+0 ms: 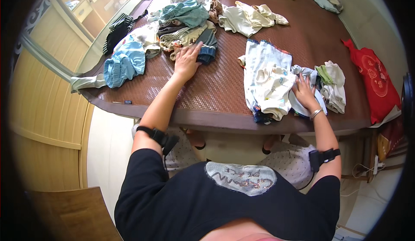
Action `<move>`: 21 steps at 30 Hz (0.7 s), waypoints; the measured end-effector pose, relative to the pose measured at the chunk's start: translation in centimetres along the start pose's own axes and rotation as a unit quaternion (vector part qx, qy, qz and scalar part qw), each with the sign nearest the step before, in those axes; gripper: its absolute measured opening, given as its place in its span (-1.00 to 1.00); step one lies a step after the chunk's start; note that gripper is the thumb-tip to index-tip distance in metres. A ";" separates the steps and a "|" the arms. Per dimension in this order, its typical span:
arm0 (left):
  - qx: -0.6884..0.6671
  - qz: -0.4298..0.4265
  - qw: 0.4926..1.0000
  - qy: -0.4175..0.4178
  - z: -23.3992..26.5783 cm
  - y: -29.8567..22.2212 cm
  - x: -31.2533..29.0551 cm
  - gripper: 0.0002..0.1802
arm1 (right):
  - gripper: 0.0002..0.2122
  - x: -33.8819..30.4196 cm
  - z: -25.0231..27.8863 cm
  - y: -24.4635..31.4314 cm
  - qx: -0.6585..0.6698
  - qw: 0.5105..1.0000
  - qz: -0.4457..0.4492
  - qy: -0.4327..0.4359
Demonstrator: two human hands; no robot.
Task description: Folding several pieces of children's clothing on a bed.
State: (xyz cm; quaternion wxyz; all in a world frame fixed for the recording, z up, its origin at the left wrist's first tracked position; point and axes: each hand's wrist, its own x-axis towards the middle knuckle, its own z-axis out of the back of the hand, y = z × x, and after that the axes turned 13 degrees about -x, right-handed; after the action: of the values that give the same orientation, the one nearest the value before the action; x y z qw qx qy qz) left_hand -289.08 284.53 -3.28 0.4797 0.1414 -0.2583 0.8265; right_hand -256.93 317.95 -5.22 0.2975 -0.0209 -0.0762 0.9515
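Apparently sorting small clothes on a woven brown mat (216, 100), with a mixed heap of clothes (183, 16) near twelve o'clock and flatter piles toward two and three. Seemingly at the step of settling or picking over these piles; by judgement, calls next for closing fingers on a single garment and drawing it clear without dragging its neighbours.

Pose: left arm extended toward eleven, nearly straight, with left hand (187, 62) palm down, fingers loosely spread at the heap's near edge, beside and partly over a denim-blue garment (207, 55). Right forearm angled up from four, with right hand (306, 94) flat toward three, fingers slightly parted, resting on a pale blue garment (299, 106), just right of a white garment (274, 87). Unable to tell of any pinch beneath either palm. Also noted: light-blue shorts (127, 63) at ten, red bag (374, 78) at three.
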 end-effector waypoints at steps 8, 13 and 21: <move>-0.192 0.033 0.979 -0.059 4.0 -4.1 -1.4 -0.82 | -0.69 -5.0 12.2 8.7 0.283 0.880 0.105 -0.367; -0.254 -0.011 0.953 -0.166 11.2 -12.1 -3.8 -0.82 | -0.22 -9.2 13.7 22.4 0.475 0.811 0.242 -0.243; -0.263 0.097 0.946 0.162 25.7 -13.4 -9.9 -0.67 | -0.76 -10.9 19.3 20.0 0.662 0.681 0.304 -0.082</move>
State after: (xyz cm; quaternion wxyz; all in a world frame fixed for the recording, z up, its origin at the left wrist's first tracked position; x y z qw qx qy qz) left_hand -272.91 268.37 17.07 0.4522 -0.1511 -0.3979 0.7838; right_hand -260.89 292.93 10.62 -0.0788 0.2372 0.5598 0.7901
